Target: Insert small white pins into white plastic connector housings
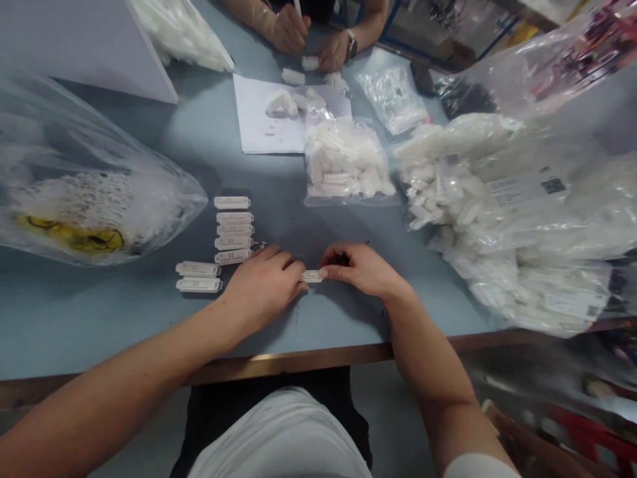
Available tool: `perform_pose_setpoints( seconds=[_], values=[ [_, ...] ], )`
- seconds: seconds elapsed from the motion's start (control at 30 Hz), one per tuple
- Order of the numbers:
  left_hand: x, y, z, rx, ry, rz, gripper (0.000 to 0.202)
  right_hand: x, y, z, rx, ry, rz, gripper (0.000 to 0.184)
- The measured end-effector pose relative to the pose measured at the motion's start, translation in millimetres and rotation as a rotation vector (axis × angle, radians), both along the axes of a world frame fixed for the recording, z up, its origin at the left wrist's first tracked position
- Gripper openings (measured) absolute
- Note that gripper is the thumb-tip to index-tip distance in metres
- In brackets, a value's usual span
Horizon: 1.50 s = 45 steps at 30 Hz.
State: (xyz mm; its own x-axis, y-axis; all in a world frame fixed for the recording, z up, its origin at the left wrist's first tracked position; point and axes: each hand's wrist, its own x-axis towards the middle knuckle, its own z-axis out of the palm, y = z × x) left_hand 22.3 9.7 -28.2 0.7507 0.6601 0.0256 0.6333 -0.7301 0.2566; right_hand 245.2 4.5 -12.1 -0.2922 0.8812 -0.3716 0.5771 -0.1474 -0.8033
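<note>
Between my two hands lies a small white slotted plastic piece (311,276), low over the blue-grey table. My left hand (266,282) grips its left end, with the fingers covering that part. On the right end, my right hand (355,267) pinches it between thumb and fingertips. Just left of my left hand, several similar white slotted pieces (233,230) lie in a column. Two more, including a white piece (199,285), rest farther left and nearer to me. Tiny white bits (261,245) lie beside my left fingers.
A clear bag of small white parts (89,199) stands at left. Ahead are a bag of white pieces (348,159) and a paper sheet (253,126). Large bags (507,192) crowd the right. Across the table, another person's hands (291,30) work with a white piece. The table edge (298,362) is nearest me.
</note>
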Motion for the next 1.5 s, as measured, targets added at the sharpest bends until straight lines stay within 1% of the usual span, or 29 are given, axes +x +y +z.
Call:
perform_pose_setpoints(
  seconds=[0.13,0.23,0.3,0.37,0.47,0.53,0.6,0.67,0.73,0.8,0.87,1.13,1.23,1.33,1.4,1.47,1.5],
  values=[
    [2,-1,0.2,-0.001,0.004,-0.002,0.019,-8,0,-3.9,-0.003,-0.069,0.057,0.015],
    [1,-2,0.1,0.008,-0.018,-0.006,0.021,-7,0,-3.2,-0.007,-0.046,0.053,0.015],
    [-1,1,1.6,0.022,-0.054,0.01,0.029,-3,-1,-1.2,-0.026,0.019,0.014,0.018],
    [-7,7,4.6,0.052,-0.104,0.059,0.034,1,-2,1.0,-0.03,0.074,-0.068,0.023],
    [-21,22,10.8,0.144,-0.118,0.176,0.025,5,-3,2.2,0.044,0.07,-0.188,0.031],
    [-31,32,14.9,0.198,-0.089,0.242,0.022,5,-2,1.3,0.118,0.032,-0.22,0.032],
    [-37,37,18.5,0.175,-0.018,0.216,0.023,4,-1,-0.5,0.187,-0.014,-0.235,0.031],
    [-38,38,21.2,0.133,0.074,0.139,0.023,2,0,-2.4,0.247,-0.069,-0.251,0.03],
    [-35,36,22.8,0.112,0.161,0.082,0.019,0,-1,-3.9,0.294,-0.106,-0.256,0.029],
    [-32,32,23.3,0.123,0.217,0.054,0.014,0,-2,-4.9,0.321,-0.116,-0.253,0.028],
    [-28,29,23.1,0.139,0.241,0.022,0.015,-1,-3,-5.4,0.337,-0.111,-0.248,0.026],
    [-27,27,21.5,0.239,0.282,-0.052,0.017,-1,-4,-7.6,0.421,-0.138,-0.215,0.025],
    [-27,27,20.1,0.261,0.292,-0.062,0.017,-2,-4,-8.8,0.428,-0.136,-0.214,0.026],
    [-28,29,17.1,0.27,0.274,-0.041,0.017,-1,-4,-8.2,0.428,-0.145,-0.198,0.026],
    [-28,30,14.8,0.248,0.219,-0.017,0.016,3,-3,-6.6,0.407,-0.143,-0.123,0.022],
    [-27,30,13.2,0.206,0.127,0.022,0.014,6,-3,-4.7,0.368,-0.144,0.036,0.019],
    [-26,30,13.1,0.177,0.077,0.044,0.013,8,-3,-4.1,0.348,-0.151,0.124,0.024]
  ],
)
